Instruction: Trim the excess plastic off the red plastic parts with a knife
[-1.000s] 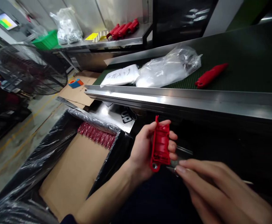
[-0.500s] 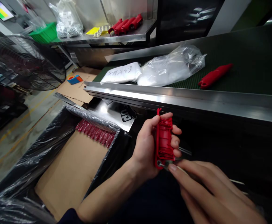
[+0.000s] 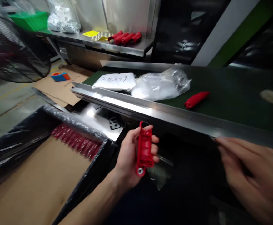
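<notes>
1. Red plastic handle half [image 3: 145, 152], one piece, clamped upright in my left hand [image 3: 131, 156]; thumb on its near edge, fingers wrapped round the far side, ribbed inside facing me, a metal eyelet at its lower end.
2. My right hand [image 3: 251, 175] is well apart from that piece, off to its right, fingers stretched out and loose. It's blurred, so I can't tell if anything small sits between the fingertips.
3. Beyond both hands runs the steel rail [image 3: 150, 109] of the green conveyor belt [image 3: 232, 97].
4. On the belt, past the rail: one red handle [image 3: 196, 99], one clear plastic bag [image 3: 161, 84], one white written-on bag [image 3: 115, 82].
5. Left of my left hand: one cardboard box lined in black film [image 3: 33, 175], with one row of red pieces [image 3: 75, 143] along its far wall, count unreadable.
6. Far beyond, on a steel shelf [image 3: 117, 47], four red handles [image 3: 124, 37] side by side.
</notes>
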A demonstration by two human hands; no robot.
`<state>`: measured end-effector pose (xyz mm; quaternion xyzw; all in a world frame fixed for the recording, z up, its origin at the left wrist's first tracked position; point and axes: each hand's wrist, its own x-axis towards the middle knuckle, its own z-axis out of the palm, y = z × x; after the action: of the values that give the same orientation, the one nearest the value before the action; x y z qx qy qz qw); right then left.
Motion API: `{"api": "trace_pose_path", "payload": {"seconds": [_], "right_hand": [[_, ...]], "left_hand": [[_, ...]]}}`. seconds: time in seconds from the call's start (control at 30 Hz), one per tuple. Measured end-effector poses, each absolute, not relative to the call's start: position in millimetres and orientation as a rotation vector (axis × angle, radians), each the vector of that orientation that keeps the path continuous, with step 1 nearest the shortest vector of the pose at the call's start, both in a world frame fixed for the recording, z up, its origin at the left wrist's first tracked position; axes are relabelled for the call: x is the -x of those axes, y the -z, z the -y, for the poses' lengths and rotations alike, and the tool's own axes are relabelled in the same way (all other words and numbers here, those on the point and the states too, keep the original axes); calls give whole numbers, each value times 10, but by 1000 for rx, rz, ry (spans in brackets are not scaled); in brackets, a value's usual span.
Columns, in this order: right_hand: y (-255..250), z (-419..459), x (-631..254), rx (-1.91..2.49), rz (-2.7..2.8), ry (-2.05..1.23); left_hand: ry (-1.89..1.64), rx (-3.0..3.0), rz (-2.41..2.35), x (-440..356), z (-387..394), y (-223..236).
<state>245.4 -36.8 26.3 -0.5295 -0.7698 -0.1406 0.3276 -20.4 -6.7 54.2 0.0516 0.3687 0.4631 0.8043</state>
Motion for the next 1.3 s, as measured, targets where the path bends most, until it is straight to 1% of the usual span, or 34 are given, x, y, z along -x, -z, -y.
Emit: {"api": "trace_pose_path", "payload": {"seconds": [0.13, 0.33, 0.43, 0.67, 0.87, 1.03, 1.17, 1.3], "right_hand": [[-343, -49, -2585, 1403, 2265, 572], [-5, -175, -2543, 1381, 2260, 667], [66, -139, -2571, 1319, 2294, 643], [-21, -171, -2647, 1160, 2461, 544], [-66, -204, -2628, 1066, 2398, 554], [-139, -362, -2402, 965, 2399, 503], [-303, -628, -2179, 910, 2418, 491], [-550, -1293, -1971, 1109, 2502, 382]], "left_hand": [[-1021, -131, -872, 304, 85, -524], [-1019, -89, -987, 458, 141, -451], [-1009, -69, -1010, 510, 164, -394], [-982, -32, -996, 513, 190, -281], [-983, -11, -984, 539, 262, -214], [-985, 33, -1013, 547, 305, -142], [-983, 81, -1009, 556, 324, -105], [-967, 67, -1008, 555, 351, -42]]}}
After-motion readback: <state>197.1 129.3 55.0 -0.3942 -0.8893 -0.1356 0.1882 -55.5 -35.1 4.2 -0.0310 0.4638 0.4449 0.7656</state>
